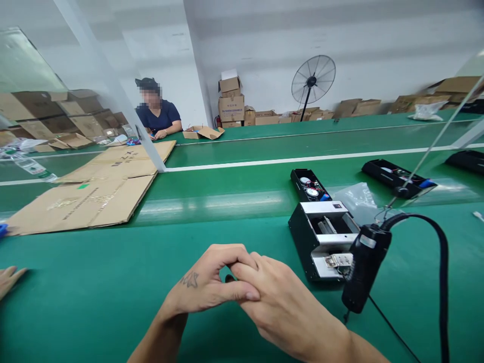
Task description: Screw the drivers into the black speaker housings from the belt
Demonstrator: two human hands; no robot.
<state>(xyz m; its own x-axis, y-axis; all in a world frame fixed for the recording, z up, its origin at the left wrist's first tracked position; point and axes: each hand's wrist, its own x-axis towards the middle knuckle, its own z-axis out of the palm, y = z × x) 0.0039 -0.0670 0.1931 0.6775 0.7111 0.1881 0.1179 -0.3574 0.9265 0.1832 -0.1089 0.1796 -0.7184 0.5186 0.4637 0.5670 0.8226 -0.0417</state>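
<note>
Above the green bench top, my left hand (pixel 206 282) and my right hand (pixel 282 297) meet in front of me, fingers folded together. My left thumb lies across the fingers of my right hand. A small dark spot shows in the gap between the hands, too little of it to name; whatever else the closed fingers hold is hidden. To the right of my right hand stands an open black-and-silver device housing (pixel 302 244). A black electric screwdriver (pixel 366 267) hangs bit-down in front of that housing's right side.
Flattened cardboard (pixel 94 199) lies at the left, beside a plastic bottle (pixel 36 166). Another person's hand (pixel 9 280) reaches in at the left edge. Black casings with wiring (pixel 308 185) (pixel 397 177) lie beyond the housing, near a clear plastic bag (pixel 357 196). A person (pixel 161 116) sits across the bench.
</note>
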